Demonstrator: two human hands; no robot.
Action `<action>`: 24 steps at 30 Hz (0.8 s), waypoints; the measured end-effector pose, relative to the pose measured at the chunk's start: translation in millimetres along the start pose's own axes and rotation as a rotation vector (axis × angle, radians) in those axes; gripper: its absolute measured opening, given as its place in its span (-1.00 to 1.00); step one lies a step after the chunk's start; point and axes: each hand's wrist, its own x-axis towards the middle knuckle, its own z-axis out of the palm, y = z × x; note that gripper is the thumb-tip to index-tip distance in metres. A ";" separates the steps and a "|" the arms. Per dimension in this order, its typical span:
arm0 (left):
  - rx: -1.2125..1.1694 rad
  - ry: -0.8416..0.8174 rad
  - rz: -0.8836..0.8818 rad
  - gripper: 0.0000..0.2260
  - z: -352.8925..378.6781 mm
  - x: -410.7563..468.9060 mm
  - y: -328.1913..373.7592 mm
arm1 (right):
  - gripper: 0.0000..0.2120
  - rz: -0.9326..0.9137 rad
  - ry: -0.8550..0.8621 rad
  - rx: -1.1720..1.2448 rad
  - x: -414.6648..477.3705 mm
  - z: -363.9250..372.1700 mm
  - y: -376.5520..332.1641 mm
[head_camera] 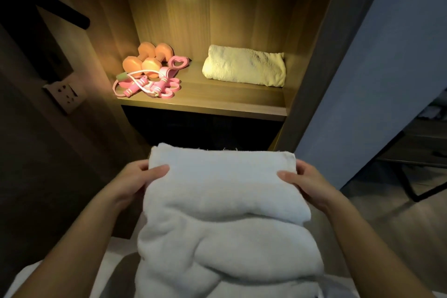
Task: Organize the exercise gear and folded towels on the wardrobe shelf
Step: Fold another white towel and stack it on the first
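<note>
We hold thick white folded terry towel [222, 201] in front of us, below lit wooden wardrobe shelf [205, 101]. Our left hand [135, 176] grips its left edge, thumb curled on top, fingers tucked underneath. Our right hand [307, 181] grips right edge same way. On shelf: cream folded towel [244, 65] at right; two orange dumbbells [145, 58] at left rear; pink skipping rope [145, 84] tangled just before them.

No readable text anywhere — no labels, brands, numbers; nothing legible.
</note>
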 end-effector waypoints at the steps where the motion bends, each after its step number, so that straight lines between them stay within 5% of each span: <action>1: -0.012 0.028 0.084 -0.40 -5.0 -2.7 23.8 | -0.75 -0.084 0.048 0.040 2.2 -4.5 -18.2; 5: -0.042 0.165 0.441 -0.80 -19.5 -15.4 115.3 | -0.63 -0.415 0.166 0.202 5.6 -20.5 -107.0; 11: -0.002 0.284 0.773 -0.77 -8.0 -24.0 192.1 | -0.74 -0.725 0.314 0.132 10.4 -27.3 -186.7; 17: -0.099 0.370 0.843 -0.90 -10.0 -15.0 209.5 | -0.80 -0.724 0.408 0.162 15.7 -33.6 -210.5; 24: -0.054 0.377 0.832 -0.79 -13.7 -4.4 184.9 | -0.78 -0.744 0.349 0.177 16.3 -33.7 -192.4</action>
